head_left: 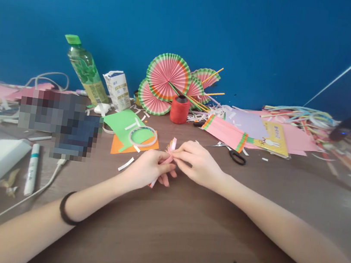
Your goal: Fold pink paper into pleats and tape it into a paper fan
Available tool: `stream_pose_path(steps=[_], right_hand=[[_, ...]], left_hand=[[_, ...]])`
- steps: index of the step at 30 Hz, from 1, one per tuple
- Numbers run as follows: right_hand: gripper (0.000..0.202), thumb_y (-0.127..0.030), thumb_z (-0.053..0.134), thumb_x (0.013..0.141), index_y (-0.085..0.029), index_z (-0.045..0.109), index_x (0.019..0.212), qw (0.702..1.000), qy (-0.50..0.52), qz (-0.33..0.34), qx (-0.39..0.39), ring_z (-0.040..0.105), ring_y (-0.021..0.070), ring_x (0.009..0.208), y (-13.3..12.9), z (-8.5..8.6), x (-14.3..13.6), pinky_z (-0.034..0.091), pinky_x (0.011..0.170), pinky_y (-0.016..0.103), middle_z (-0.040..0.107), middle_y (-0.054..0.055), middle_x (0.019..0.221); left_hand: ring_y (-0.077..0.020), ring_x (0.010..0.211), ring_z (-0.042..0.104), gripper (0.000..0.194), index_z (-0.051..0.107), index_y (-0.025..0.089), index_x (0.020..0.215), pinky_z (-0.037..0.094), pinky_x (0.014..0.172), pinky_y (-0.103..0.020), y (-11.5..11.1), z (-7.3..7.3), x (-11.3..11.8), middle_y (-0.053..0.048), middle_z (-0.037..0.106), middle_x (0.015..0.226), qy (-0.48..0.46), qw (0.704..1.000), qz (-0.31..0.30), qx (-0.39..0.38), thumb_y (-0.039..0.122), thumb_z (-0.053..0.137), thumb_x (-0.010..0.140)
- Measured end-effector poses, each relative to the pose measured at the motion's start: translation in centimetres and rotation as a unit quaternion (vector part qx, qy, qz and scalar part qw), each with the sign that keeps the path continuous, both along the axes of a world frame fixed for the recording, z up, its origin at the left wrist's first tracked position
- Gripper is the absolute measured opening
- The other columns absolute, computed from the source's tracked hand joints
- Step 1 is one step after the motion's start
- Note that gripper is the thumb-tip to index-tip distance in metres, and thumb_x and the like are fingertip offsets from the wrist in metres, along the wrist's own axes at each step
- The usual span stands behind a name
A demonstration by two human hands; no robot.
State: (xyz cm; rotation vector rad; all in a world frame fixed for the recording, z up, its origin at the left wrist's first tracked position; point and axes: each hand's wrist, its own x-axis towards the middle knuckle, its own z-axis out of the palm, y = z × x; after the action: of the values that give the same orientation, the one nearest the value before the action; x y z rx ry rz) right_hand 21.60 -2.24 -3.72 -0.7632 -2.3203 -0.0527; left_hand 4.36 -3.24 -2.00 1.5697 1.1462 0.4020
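Observation:
My left hand [148,170] grips a folded pink paper strip [171,145] that sticks up between the two hands, its lower end poking out below the fingers. My right hand [195,160] pinches the same strip near its top from the right. Both hands rest over the brown table [182,224], close together. A black band sits on my left wrist.
Behind the hands lie green and orange paper with a tape ring [142,136], black scissors [234,154], a red thread spool [179,109], watermelon paper fans [167,78], a green bottle [86,71], a carton [118,89]. A glue stick [32,169] and a cable lie at left.

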Motion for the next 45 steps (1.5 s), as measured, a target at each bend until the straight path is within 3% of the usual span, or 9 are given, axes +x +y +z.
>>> stream_pose_path(steps=[5,13,20,26,29,33,40,45], right_hand=[[0.024,-0.017,0.042,0.088,-0.014,0.065,0.083,0.999,-0.029,-0.008,0.020,0.052,0.0162,0.070,0.1,-0.1,0.1,0.037,0.063,0.030,0.063,0.008,0.077],[0.024,-0.016,0.042,0.087,-0.015,0.065,0.081,0.999,-0.036,-0.010,0.026,0.052,0.0158,0.070,0.2,-0.1,0.2,0.039,0.065,0.030,0.063,0.008,0.078],[0.024,-0.017,0.042,0.088,-0.015,0.066,0.084,0.999,-0.039,0.010,-0.003,0.054,0.0156,0.073,0.3,0.3,0.5,0.040,0.065,0.029,0.065,0.008,0.081],[0.025,-0.018,0.043,0.089,-0.015,0.067,0.083,0.999,-0.031,-0.010,0.020,0.061,0.0162,0.076,0.2,0.3,0.5,0.044,0.066,0.030,0.069,0.007,0.085],[0.022,-0.017,0.045,0.088,-0.017,0.067,0.086,1.000,0.006,-0.007,0.000,0.065,0.0153,0.081,0.1,0.2,0.5,0.048,0.071,0.027,0.071,0.005,0.089],[0.021,-0.016,0.046,0.086,-0.019,0.067,0.089,0.999,0.015,-0.016,-0.041,0.067,0.0145,0.081,-0.1,0.2,0.5,0.050,0.071,0.025,0.072,0.003,0.093],[0.022,-0.017,0.045,0.087,-0.017,0.067,0.091,0.999,-0.019,-0.025,-0.007,0.067,0.0164,0.082,-0.6,0.3,0.2,0.050,0.070,0.027,0.071,0.005,0.095],[0.024,-0.018,0.043,0.088,-0.015,0.066,0.088,0.999,-0.024,-0.018,0.035,0.067,0.0169,0.083,-0.7,0.3,0.2,0.051,0.073,0.029,0.072,0.006,0.093]], left_hand=[[-0.0055,0.029,0.045,0.019,0.058,0.012,0.071,0.031,0.027,-0.013,-0.1,0.5,0.1,0.001,0.059,0.047,0.001,1.000,0.003,-0.006,0.027,0.050,0.081],[-0.0102,0.042,0.056,0.021,0.057,0.013,0.073,0.032,0.029,-0.013,0.0,0.4,0.1,-0.001,0.060,0.050,-0.006,1.000,0.000,-0.021,0.031,0.051,0.081],[-0.0079,0.044,0.058,0.017,0.056,0.012,0.070,0.036,0.034,-0.013,0.1,0.3,0.2,-0.002,0.065,0.064,-0.039,0.998,0.012,-0.053,0.026,0.054,0.079],[-0.0077,0.040,0.055,0.029,0.061,0.011,0.073,0.028,0.031,-0.012,0.3,0.3,-0.2,0.000,0.060,0.049,-0.052,0.995,-0.008,-0.082,0.039,0.054,0.079],[-0.0067,0.041,0.056,0.028,0.060,0.012,0.075,0.028,0.032,-0.012,0.4,0.4,-0.3,-0.002,0.065,0.058,-0.068,0.994,0.001,-0.091,0.039,0.056,0.078],[-0.0076,0.046,0.059,0.024,0.058,0.013,0.077,0.034,0.034,-0.014,0.4,0.3,-0.2,-0.005,0.069,0.075,-0.058,0.995,0.012,-0.074,0.036,0.055,0.079],[-0.0117,0.044,0.059,0.027,0.058,0.013,0.073,0.037,0.034,-0.015,-0.3,-0.6,-0.1,-0.002,0.063,0.054,-0.008,0.999,0.009,0.033,0.037,0.048,0.081],[-0.0127,0.043,0.059,0.026,0.057,0.014,0.072,0.038,0.034,-0.017,-0.6,-0.3,0.0,-0.001,0.062,0.051,0.010,0.999,0.003,0.044,0.036,0.047,0.081]])
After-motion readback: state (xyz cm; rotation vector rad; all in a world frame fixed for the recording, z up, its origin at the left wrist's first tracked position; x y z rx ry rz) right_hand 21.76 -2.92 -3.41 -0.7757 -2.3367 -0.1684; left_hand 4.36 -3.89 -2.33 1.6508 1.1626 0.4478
